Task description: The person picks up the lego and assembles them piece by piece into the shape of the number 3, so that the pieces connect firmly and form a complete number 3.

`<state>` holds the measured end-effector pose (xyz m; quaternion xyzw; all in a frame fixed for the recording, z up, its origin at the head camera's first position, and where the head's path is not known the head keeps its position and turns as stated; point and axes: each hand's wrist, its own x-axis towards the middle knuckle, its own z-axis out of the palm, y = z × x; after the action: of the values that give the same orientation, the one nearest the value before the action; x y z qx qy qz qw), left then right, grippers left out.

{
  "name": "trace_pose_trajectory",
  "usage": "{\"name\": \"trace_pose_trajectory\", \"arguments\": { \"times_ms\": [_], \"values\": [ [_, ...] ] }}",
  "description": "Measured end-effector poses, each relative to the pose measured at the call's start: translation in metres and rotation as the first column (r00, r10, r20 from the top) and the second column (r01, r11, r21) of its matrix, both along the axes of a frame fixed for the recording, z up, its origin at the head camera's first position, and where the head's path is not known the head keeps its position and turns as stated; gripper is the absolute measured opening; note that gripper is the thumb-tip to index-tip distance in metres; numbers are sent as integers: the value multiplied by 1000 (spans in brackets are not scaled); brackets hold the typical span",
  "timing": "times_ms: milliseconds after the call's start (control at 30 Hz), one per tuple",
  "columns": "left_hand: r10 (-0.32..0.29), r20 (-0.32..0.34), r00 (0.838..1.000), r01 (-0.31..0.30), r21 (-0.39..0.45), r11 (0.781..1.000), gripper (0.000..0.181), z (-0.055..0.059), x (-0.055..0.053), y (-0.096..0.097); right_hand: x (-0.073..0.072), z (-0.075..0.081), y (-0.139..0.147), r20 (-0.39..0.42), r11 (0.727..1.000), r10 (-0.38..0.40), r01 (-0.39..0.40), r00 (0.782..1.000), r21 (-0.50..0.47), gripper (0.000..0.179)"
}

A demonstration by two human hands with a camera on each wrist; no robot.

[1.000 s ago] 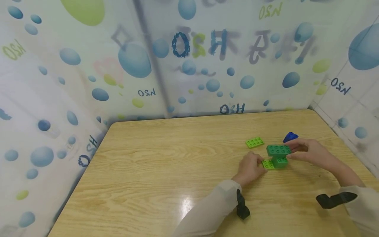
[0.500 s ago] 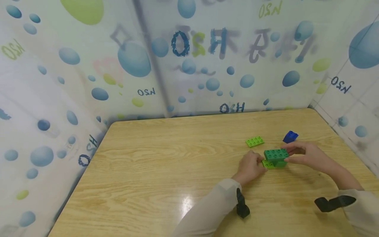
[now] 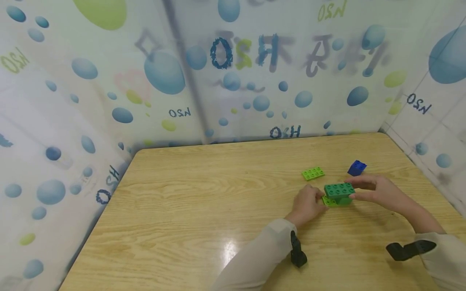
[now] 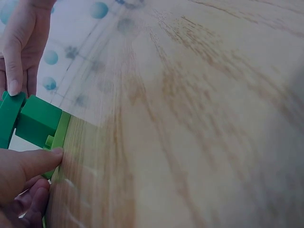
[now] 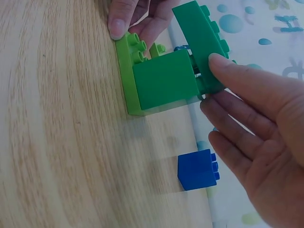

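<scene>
My left hand (image 3: 306, 205) pinches the end of a light green studded building plate (image 3: 329, 202) lying on the table. A green building block (image 5: 165, 80) sits on the plate's right end. My right hand (image 3: 381, 194) holds a longer dark green building brick (image 3: 338, 190) between thumb and fingers. In the right wrist view, that brick tilts over the block's studs and overhangs toward my left hand. A narrow gap shows between the two in places; whether they touch elsewhere, I cannot tell. My right thumb lies on the brick's side.
Behind the hands lies a second light green plate (image 3: 313, 173). A blue block (image 3: 357, 168) with studs stands beyond my right hand. The wooden table (image 3: 204, 202) meets printed curtain walls (image 3: 247, 101) at its back and sides.
My right hand has lowered the dark green brick and shifted it slightly left over the block, then nearly stopped. My left hand has stayed on the plate.
</scene>
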<state>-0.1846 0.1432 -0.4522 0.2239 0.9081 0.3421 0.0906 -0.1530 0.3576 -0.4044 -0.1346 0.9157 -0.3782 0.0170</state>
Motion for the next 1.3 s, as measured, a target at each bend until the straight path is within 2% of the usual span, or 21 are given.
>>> {"name": "trace_pose_trajectory", "arguments": {
  "times_ms": [467,700,900,1133,1300],
  "values": [
    [-1,4,1000,1,5,1000,31,-2,-1,0,1,-4,3,10,999,8,-8,1000,-31,46],
    [-5,-5,1000,5,5,1000,32,-1,0,-1,2,-5,5,45,999,-10,12,999,-50,47],
    [-12,6,1000,12,26,1000,32,-2,0,0,2,-2,4,57,999,-41,41,998,-10,50],
    [1,32,999,-3,43,999,30,1,0,0,0,3,2,32,998,-23,21,999,60,49],
    [-1,39,999,-1,49,999,31,1,0,0,-2,8,-1,44,997,-11,7,999,78,49]
  ]
}}
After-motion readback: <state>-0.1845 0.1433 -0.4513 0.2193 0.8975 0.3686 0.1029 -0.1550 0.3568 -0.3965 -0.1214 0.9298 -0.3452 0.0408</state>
